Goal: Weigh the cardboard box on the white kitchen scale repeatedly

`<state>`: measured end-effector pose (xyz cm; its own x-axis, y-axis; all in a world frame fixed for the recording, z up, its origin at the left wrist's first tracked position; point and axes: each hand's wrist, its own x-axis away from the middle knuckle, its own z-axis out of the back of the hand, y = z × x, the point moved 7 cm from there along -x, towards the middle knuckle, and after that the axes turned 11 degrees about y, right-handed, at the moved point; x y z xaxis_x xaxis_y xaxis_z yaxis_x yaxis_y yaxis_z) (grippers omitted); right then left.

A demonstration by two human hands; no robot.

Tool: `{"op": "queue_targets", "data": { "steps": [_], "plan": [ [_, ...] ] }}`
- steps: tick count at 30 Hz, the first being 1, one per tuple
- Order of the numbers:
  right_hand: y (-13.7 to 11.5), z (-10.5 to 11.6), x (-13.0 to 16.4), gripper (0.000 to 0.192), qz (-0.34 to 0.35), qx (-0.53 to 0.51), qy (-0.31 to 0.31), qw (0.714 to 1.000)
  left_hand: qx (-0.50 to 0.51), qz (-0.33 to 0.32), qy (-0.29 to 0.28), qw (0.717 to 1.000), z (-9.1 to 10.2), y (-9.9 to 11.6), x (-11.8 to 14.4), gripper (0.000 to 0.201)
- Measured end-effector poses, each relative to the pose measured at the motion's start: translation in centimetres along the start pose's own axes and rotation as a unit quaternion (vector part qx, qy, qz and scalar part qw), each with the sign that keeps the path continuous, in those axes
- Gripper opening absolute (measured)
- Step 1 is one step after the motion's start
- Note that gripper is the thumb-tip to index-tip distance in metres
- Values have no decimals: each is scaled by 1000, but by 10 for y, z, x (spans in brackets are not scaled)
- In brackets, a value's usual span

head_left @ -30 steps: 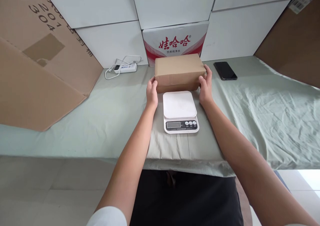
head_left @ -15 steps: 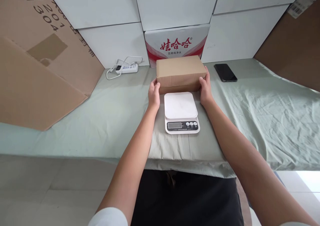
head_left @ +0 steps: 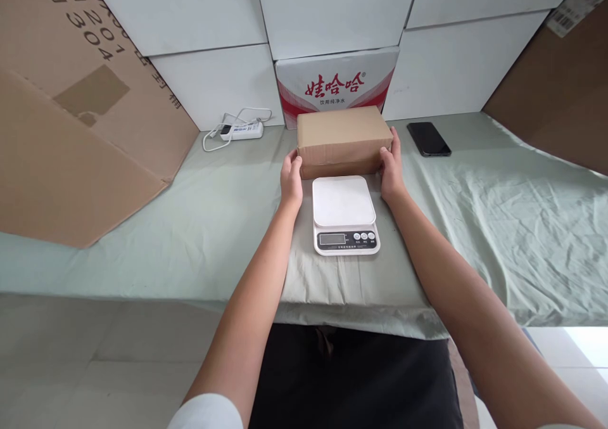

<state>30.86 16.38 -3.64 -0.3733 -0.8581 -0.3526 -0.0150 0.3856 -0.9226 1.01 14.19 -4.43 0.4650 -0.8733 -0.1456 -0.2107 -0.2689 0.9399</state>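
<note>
A plain brown cardboard box point(head_left: 342, 139) rests on the green cloth-covered table point(head_left: 475, 226), just behind a white digital kitchen scale point(head_left: 344, 212). My left hand point(head_left: 291, 179) presses against the box's left end. On the box's right end lies my right hand point(head_left: 392, 168), fingers curled around the corner. Together both hands grip the box from its two sides. The scale's platform is bare and its display faces me.
A black phone point(head_left: 428, 139) lies to the right of the box. A white power strip point(head_left: 240, 128) with its cable sits at the back left. Large brown cardboard sheets point(head_left: 71, 118) lean at left and right. White cartons and a red-printed carton point(head_left: 336, 83) stack behind.
My hands have closed in slightly on the box's ends; the left hand slid up to the box's corner. The box stays in about the same place.
</note>
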Motion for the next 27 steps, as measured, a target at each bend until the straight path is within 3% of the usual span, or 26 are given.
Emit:
{"op": "queue_targets", "data": {
  "steps": [15, 27],
  "plan": [
    [-2, 6, 6, 94, -33, 29, 34, 998, -42, 15, -15, 999, -2, 15, 13, 43],
    [3, 6, 3, 106, -24, 31, 11, 999, -43, 18, 13, 999, 5, 6, 2, 44]
  ]
}}
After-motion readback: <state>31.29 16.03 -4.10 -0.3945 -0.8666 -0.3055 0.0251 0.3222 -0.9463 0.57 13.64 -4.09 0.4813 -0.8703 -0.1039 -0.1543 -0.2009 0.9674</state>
